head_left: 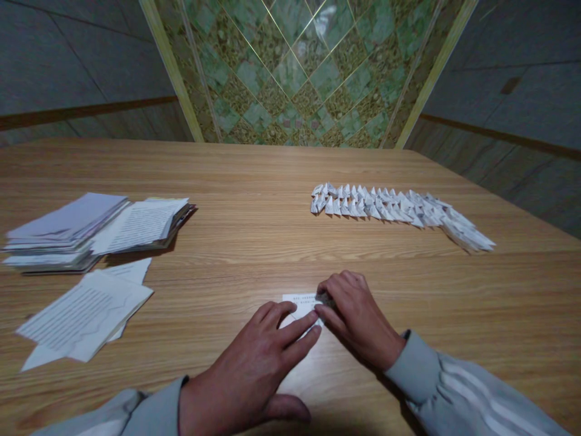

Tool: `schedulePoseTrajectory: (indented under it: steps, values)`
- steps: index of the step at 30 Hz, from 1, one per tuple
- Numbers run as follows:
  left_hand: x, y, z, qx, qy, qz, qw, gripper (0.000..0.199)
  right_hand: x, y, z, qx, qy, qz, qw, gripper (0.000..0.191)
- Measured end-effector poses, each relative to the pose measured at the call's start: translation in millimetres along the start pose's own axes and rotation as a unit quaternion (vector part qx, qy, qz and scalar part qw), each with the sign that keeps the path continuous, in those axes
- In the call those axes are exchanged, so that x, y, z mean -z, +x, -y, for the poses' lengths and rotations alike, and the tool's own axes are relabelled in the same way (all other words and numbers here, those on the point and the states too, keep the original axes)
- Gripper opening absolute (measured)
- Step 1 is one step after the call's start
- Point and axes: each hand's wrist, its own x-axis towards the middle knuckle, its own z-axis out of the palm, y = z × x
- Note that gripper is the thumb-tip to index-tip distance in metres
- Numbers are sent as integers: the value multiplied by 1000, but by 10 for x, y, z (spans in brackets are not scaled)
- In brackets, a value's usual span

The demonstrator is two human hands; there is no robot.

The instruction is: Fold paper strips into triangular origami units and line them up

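A small piece of printed paper [299, 298] lies on the table in front of me, partly hidden under both hands. My left hand [261, 363] is spread over it, with fingers stretched out and fingertips pressing on its surface; the thumb stays apart, low over the tabletop. On the paper's right side, my right hand [351, 312] is closed, its curled fingers and thumb pinching that edge. A dark patch shows between those fingers, too small to make out. Beyond the hands, a long double row of folded paper pieces [376, 206] runs to the right.
On the left of the wooden table [227, 236] stand a stack of papers [68, 218] and an adjoining pile of printed sheets [140, 224]. Several loose printed sheets [86, 312] overlap nearer me. A tiled wall [295, 72] rises behind the table's far edge.
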Motion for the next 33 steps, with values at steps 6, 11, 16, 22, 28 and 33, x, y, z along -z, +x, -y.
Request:
schedulePoseTrajectory:
  steps: [6,11,16,22,28,33]
  values:
    - [-29,-38,-25,20,2,28,999,105,-60,-9,39,-14,-62,43,997,8]
    - [-2,-51,-31,20,0,33,999,107,42,-7,-89,-49,-57,32,997,7]
    - [-9,-45,-54,24,-2,45,999,107,84,16,-48,-40,-1,32,999,9]
    - [-74,-39,-97,44,1,78,996,114,72,-25,141,-52,-14,46,998,16]
    - [-108,-48,-115,59,10,102,993,110,56,-42,140,-79,8,48,996,10]
    - [-125,-65,-114,54,24,81,995,106,34,2,92,-95,71,28,993,12]
